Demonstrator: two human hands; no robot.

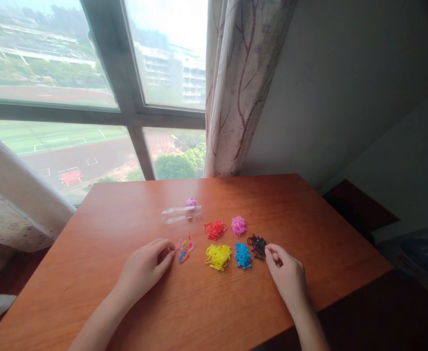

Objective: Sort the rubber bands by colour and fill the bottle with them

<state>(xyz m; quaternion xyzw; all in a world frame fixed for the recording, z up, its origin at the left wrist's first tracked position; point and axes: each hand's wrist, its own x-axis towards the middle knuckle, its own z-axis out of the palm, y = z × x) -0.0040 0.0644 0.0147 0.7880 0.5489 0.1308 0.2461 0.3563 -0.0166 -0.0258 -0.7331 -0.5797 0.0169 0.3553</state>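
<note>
My left hand is at the left edge of a small mixed pile of coloured plastic pins, shaped like little safety pins. Its thumb and forefinger are pinched together, and what they hold is too small to make out. At the right side of a heap of black pins, my right hand has its thumb and forefinger closed at the heap's edge. Whether a pin is between them cannot be told. Between the hands lie heaps of yellow pins, blue pins, red pins and pink pins.
A clear plastic bottle or jar lies on its side behind the mixed pile, with a purple object beside it. The brown wooden table reaches back to a window and a patterned curtain.
</note>
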